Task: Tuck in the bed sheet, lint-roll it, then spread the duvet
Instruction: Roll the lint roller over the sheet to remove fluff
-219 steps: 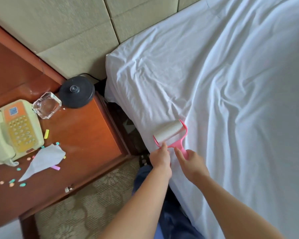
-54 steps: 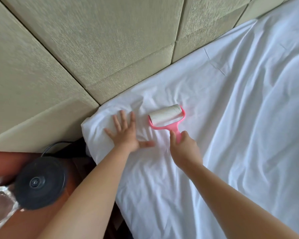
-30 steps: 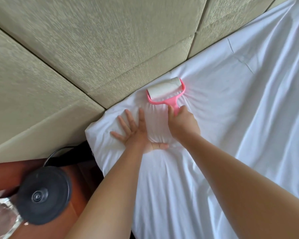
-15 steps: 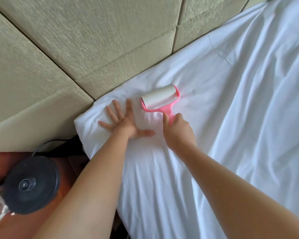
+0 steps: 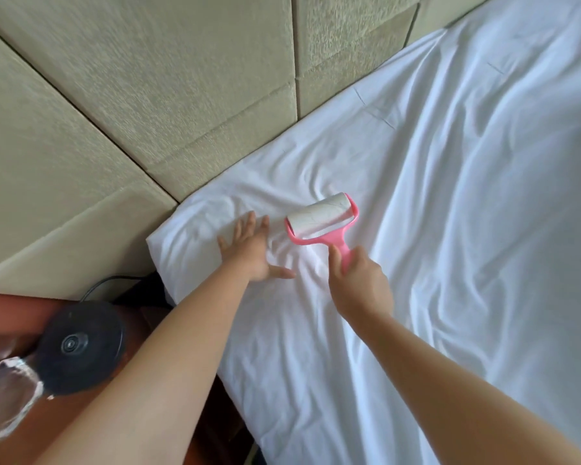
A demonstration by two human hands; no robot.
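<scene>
A wrinkled white bed sheet (image 5: 450,229) covers the mattress up to the padded headboard. A pink lint roller (image 5: 319,218) with a white paper roll lies against the sheet near the bed's top left corner. My right hand (image 5: 359,283) grips its pink handle from below. My left hand (image 5: 252,253) presses flat on the sheet just left of the roll, fingers straight and thumb spread out. No duvet is in view.
The beige padded headboard (image 5: 182,95) runs along the sheet's far edge. At lower left stands a wooden nightstand (image 5: 0,317) with a black round kettle base (image 5: 78,347), its cord, and a glass ashtray (image 5: 7,397).
Over the last second the roller came back from the headboard edge toward me and a little to the right. My left hand stayed flat on the sheet beside it.
</scene>
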